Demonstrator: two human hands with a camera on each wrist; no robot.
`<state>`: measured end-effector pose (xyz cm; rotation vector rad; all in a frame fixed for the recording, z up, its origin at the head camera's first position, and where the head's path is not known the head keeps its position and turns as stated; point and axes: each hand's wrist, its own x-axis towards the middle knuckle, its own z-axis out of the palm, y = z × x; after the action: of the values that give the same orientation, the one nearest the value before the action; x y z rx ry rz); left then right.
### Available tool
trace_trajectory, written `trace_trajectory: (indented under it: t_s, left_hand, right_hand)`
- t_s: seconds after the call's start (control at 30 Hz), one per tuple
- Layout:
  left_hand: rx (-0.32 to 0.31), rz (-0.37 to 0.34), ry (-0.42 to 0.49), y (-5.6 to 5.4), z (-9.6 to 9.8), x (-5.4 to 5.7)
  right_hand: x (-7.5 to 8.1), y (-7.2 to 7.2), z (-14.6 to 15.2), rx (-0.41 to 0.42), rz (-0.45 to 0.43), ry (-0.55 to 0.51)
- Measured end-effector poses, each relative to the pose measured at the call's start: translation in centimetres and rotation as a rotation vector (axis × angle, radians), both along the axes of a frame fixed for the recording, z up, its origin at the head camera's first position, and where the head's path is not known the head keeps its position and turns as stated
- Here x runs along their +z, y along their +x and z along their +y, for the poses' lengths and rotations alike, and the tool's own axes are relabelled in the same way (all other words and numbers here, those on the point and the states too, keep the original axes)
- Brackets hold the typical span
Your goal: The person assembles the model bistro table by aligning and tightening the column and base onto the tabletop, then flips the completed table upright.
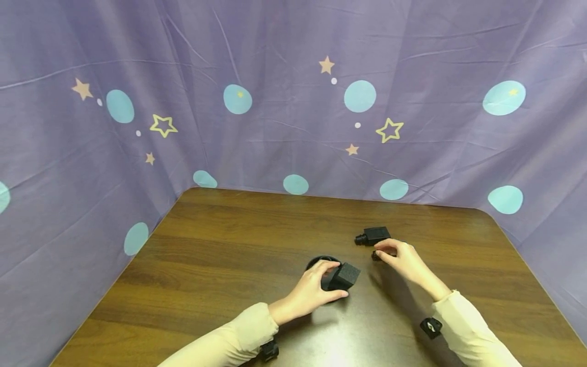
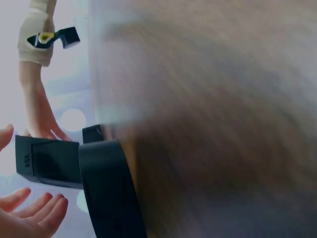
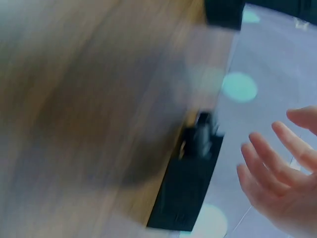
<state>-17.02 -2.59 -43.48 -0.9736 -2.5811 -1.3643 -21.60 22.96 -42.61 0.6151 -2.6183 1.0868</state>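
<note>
Cream sleeves (image 1: 229,336) enter from the lower edge of the head view, nearest the camera, worn by a person who works with both hands. Behind everything hangs a purple curtain (image 1: 284,51) printed with turquoise ovals, stars and small white dots. Before it spreads a brown wood-grain table (image 1: 215,239), which catches a bright glare near its front. The person's left hand (image 1: 309,291) has its fingers and thumb spread around a black block-and-ring piece (image 1: 347,278) near the middle of the table; the left wrist view shows gaps between the fingertips and the block. Farther right, the right hand (image 1: 408,262) hovers, fingers apart and loosely bent, over the near black box (image 3: 183,193); the right wrist view shows the fingertips clear of it. Just beyond, the far black box (image 1: 377,235) lies on the table, its narrow end pointing left. The near box has a narrow end too, partly blurred in the right wrist view. Smallest are the black wrist devices (image 1: 269,350), one at each cuff.
</note>
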Motion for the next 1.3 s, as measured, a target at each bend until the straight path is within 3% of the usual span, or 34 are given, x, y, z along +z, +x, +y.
trace_trajectory:
  t_s: [0.13,0.27,0.37,0.57,0.77,0.97,1.17,1.3]
  left_hand:
    - [0.044,0.041,-0.024,0.1,0.7,0.0]
    - [0.076,0.079,-0.031,0.1,1.3,0.1]
    - [0.091,0.063,-0.031,0.2,1.7,0.3]
    - [0.127,0.008,-0.043,0.1,2.3,0.5]
    - [0.146,0.03,-0.04,0.2,2.5,0.2]
    - [0.115,0.063,-0.034,0.2,2.3,0.2]
    - [0.041,0.098,-0.025,0.1,1.3,0.3]
    - [-0.008,0.053,-0.018,-0.1,0.4,0.6]
  right_hand:
    - [-0.2,-0.6,1.5,-0.035,0.058,0.068]
    - [-0.4,-1.2,2.6,-0.028,-0.028,0.171]
    - [-0.5,-1.5,3.2,-0.018,-0.068,0.231]
    - [-1.0,-2.1,3.9,-0.003,-0.066,0.248]
    - [-1.3,-2.4,4.1,-0.003,-0.07,0.257]
    - [-1.3,-2.5,4.3,-0.036,-0.063,0.268]
    - [-1.7,-2.4,4.6,-0.038,-0.063,0.265]
    - [-2.0,-2.1,4.6,-0.034,-0.049,0.24]
